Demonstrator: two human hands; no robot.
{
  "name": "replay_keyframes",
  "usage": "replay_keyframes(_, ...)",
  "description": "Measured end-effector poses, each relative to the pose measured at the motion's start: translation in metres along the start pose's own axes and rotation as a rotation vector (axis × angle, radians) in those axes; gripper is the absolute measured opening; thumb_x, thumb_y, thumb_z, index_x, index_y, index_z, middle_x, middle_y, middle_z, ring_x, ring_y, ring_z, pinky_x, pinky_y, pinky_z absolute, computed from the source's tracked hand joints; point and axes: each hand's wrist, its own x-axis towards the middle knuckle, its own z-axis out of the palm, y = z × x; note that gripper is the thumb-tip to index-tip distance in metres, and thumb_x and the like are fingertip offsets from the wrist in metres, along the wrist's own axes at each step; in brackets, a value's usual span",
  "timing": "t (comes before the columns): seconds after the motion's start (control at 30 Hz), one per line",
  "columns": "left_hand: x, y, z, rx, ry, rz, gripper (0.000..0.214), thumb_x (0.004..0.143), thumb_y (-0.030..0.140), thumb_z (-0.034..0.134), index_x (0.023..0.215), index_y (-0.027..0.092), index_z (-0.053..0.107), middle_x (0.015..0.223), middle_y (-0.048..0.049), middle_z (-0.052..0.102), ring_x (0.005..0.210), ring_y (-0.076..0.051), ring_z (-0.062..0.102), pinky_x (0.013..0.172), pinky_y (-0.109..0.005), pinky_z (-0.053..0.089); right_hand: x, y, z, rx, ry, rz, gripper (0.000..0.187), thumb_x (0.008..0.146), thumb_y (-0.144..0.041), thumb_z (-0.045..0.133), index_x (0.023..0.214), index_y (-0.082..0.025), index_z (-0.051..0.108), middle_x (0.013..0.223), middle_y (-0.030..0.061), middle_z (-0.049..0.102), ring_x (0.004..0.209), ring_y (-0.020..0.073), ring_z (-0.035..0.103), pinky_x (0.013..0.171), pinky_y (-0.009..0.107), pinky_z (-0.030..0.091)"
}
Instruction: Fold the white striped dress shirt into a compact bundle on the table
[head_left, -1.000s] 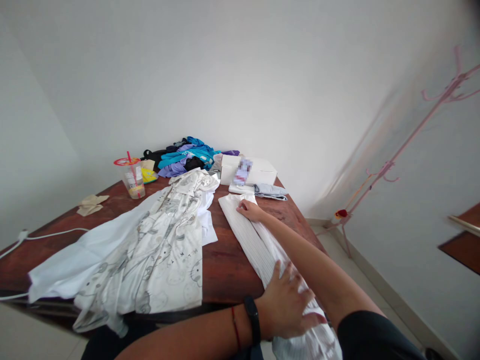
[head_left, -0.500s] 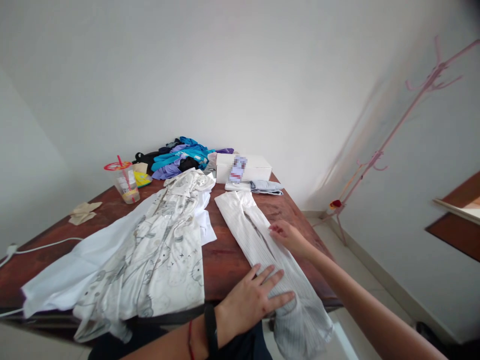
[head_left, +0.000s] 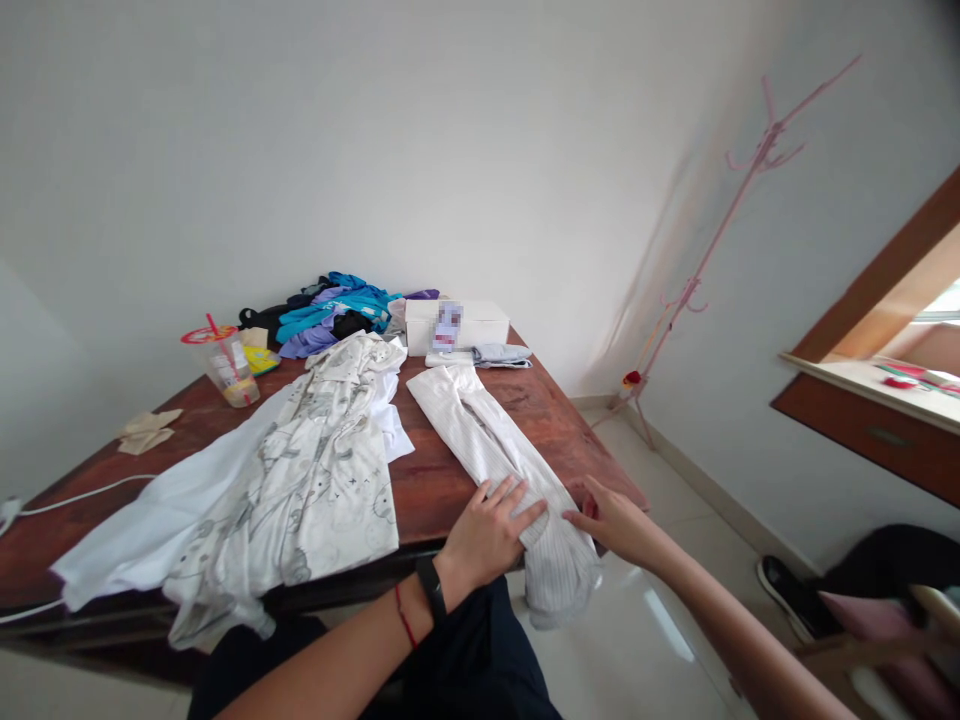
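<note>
A long folded white ribbed garment (head_left: 480, 440) lies along the right side of the wooden table (head_left: 435, 485), its near end hanging over the front edge. My left hand (head_left: 491, 525) lies flat on it near the edge, fingers spread. My right hand (head_left: 611, 520) touches the garment's right side at the table edge, fingers stretched out. A black band and a red string sit on my left wrist.
A white printed garment (head_left: 322, 470) on a plain white one (head_left: 150, 520) covers the table's left. At the back are a heap of coloured clothes (head_left: 330, 312), a white box (head_left: 457, 322), a drink cup (head_left: 223, 362) and a cable (head_left: 75, 492). A pink coat stand (head_left: 697, 270) occupies the right corner.
My right hand has slid from the garment's far end down to the near table edge. My left hand has moved a little along the garment. The view has swung right.
</note>
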Motion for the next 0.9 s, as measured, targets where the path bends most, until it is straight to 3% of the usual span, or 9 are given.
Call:
replay_keyframes(0.17, -0.003, 0.004, -0.007, -0.079, -0.034, -0.022, 0.072, 0.092, 0.045, 0.063, 0.157, 0.033, 0.034, 0.166, -0.0101, 0.025, 0.150, -0.033, 0.027, 0.120, -0.053, 0.023, -0.015, 0.007, 0.001, 0.134, -0.030, 0.018, 0.031, 0.086, -0.046, 0.062, 0.105, -0.021, 0.060, 0.078, 0.0020, 0.066, 0.071, 0.0205, 0.062, 0.065, 0.030, 0.041)
replay_keyframes(0.33, -0.003, 0.005, -0.003, -0.116, -0.059, -0.050, 0.087, 0.083, 0.056, 0.069, 0.158, 0.034, 0.031, 0.168, -0.0118, 0.017, 0.152, -0.038, 0.020, 0.120, -0.059, 0.017, -0.030, 0.025, 0.014, 0.246, 0.028, 0.030, 0.025, 0.084, -0.046, 0.064, 0.083, -0.022, 0.055, 0.082, 0.0035, 0.067, 0.078, 0.0213, 0.062, 0.069, 0.031, 0.042)
replay_keyframes(0.43, -0.001, 0.004, -0.012, -0.163, -0.085, -0.018, 0.085, 0.085, 0.051, 0.069, 0.158, 0.031, 0.030, 0.167, -0.0120, 0.019, 0.152, -0.039, 0.016, 0.120, -0.061, 0.016, -0.032, 0.028, 0.024, 0.485, -0.027, 0.046, 0.036, 0.080, -0.052, 0.069, 0.079, -0.023, 0.048, 0.070, -0.0025, 0.057, 0.064, 0.0155, 0.053, 0.060, 0.027, 0.039)
replay_keyframes(0.53, -0.009, 0.015, -0.030, -0.300, -0.026, -0.012, 0.061, 0.091, 0.030, 0.062, 0.149, 0.026, 0.045, 0.162, -0.0121, 0.031, 0.151, -0.035, 0.021, 0.120, -0.058, 0.021, -0.034, 0.023, 0.024, 0.727, -0.044, 0.066, 0.045, 0.078, -0.057, 0.072, 0.082, -0.023, 0.042, 0.062, -0.0089, 0.042, 0.054, 0.0097, 0.038, 0.050, 0.022, 0.028)
replay_keyframes(0.6, -0.021, 0.032, -0.039, -0.485, 0.083, -0.129, 0.037, 0.095, 0.023, 0.055, 0.132, 0.022, 0.058, 0.148, -0.0129, 0.047, 0.142, -0.030, 0.037, 0.117, -0.049, 0.031, -0.037, 0.015, 0.017, 0.833, -0.008, 0.073, 0.046, 0.080, -0.058, 0.072, 0.084, -0.023, 0.042, 0.063, -0.0095, 0.040, 0.054, 0.0084, 0.036, 0.049, 0.021, 0.025)
replay_keyframes(0.67, -0.035, 0.054, -0.041, -0.726, 0.174, -0.338, 0.022, 0.099, 0.029, 0.052, 0.116, 0.019, 0.062, 0.130, -0.0128, 0.058, 0.125, -0.025, 0.054, 0.109, -0.042, 0.041, -0.040, 0.006, 0.008, 0.931, 0.004, 0.080, 0.044, 0.081, -0.057, 0.072, 0.088, -0.023, 0.045, 0.066, -0.0085, 0.045, 0.055, 0.0082, 0.038, 0.050, 0.021, 0.026)
replay_keyframes(0.77, -0.049, 0.081, -0.028, -1.118, 0.136, -0.621, 0.039, 0.094, 0.046, 0.062, 0.122, 0.019, 0.057, 0.126, -0.0132, 0.061, 0.116, -0.026, 0.059, 0.098, -0.040, 0.048, -0.043, -0.006, -0.001, 1.054, -0.028, 0.108, 0.042, 0.081, -0.056, 0.072, 0.096, -0.023, 0.050, 0.073, -0.0066, 0.053, 0.056, 0.0087, 0.042, 0.051, 0.021, 0.029)
replay_keyframes(0.83, -0.049, 0.092, -0.016, -1.406, 0.063, -0.712, 0.063, 0.081, 0.055, 0.075, 0.129, 0.019, 0.054, 0.130, -0.0147, 0.061, 0.117, -0.029, 0.060, 0.095, -0.039, 0.049, -0.043, -0.013, -0.003, 1.106, -0.041, 0.123, 0.041, 0.080, -0.053, 0.074, 0.101, -0.024, 0.053, 0.078, -0.0055, 0.056, 0.058, 0.0093, 0.044, 0.053, 0.021, 0.031)
replay_keyframes(0.9, -0.044, 0.096, -0.008, -1.645, -0.021, -0.748, 0.075, 0.070, 0.059, 0.082, 0.126, 0.016, 0.057, 0.123, -0.0146, 0.065, 0.110, -0.028, 0.063, 0.089, -0.037, 0.051, -0.044, -0.016, -0.005, 1.111, -0.039, 0.136, 0.039, 0.080, -0.051, 0.075, 0.102, -0.024, 0.058, 0.080, -0.0047, 0.058, 0.062, 0.0102, 0.047, 0.055, 0.021, 0.033)
